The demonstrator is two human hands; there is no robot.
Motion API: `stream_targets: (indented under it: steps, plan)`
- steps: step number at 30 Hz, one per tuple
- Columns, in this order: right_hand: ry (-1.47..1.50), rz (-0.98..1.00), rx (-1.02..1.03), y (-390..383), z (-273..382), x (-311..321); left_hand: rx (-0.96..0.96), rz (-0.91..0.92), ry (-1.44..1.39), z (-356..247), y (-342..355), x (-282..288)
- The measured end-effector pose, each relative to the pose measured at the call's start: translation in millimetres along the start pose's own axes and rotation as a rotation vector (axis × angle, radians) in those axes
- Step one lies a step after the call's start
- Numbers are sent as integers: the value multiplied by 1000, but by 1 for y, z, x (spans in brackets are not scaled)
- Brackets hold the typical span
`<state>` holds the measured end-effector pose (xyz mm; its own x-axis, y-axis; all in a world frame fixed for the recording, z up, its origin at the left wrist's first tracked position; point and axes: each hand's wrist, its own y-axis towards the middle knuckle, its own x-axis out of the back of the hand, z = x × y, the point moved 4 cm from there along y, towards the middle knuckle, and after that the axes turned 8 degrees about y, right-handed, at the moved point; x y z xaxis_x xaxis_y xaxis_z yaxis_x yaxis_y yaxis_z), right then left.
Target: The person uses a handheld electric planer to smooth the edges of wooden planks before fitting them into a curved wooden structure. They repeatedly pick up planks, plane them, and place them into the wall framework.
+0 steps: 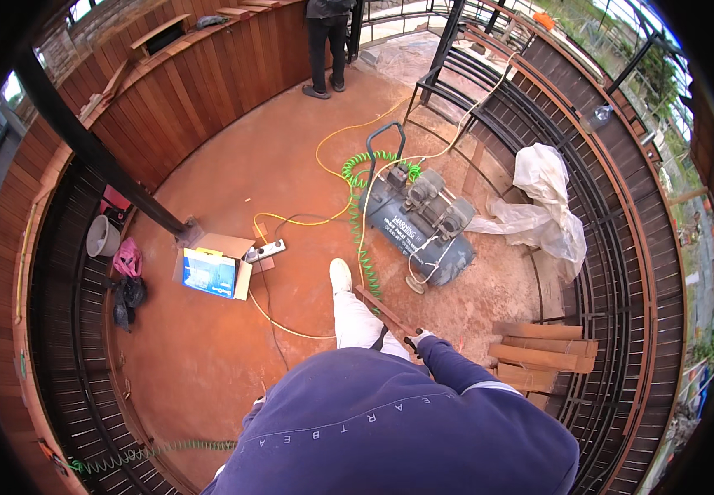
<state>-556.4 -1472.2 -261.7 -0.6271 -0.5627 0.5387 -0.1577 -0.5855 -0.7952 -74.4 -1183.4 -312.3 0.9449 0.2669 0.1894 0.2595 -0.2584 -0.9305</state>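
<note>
Beyond the wooden strip [386, 309] stands an air compressor [411, 235] — green hose [355, 221] alongside.

Enclosed by a curved wooden plank wall [209, 95] behind a black post [100, 155]. Set on a dusty reddish-brown floor [225, 186]. Daylit.

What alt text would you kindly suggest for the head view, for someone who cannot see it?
A person's right hand holds a narrow brown strip over a reddish floor. Ahead sits a blue compressor with a coiled green hose; boards lie to the right, a cardboard box to the left.
</note>
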Motion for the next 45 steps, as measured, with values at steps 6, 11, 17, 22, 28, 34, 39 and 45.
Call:
stream_targets:
  steps: [6,11,17,22,28,34,39,45]
  plan:
    - [-302,-14,138,136,172,61,-70,13,484,-68,28,-15]
    - [-270,-144,289,202,356,159,14,-101,124,-209,18,-2]
    - [-413,-123,103,324,409,210,-547,-110,-428,-457,-63,2]
    - [-725,-62,128,332,415,196,-251,-233,-385,-424,-75,-21]
    - [-933,16,62,339,432,204,172,-317,-363,-239,-79,-50]
    - [-1476,312,280,341,486,142,332,-452,-952,-148,-115,-113]
    - [-1437,436,549,212,545,-53,115,-530,-952,-118,-130,-175]
    - [-1388,692,1541,0,537,-326,132,-645,-60,48,-86,-280]
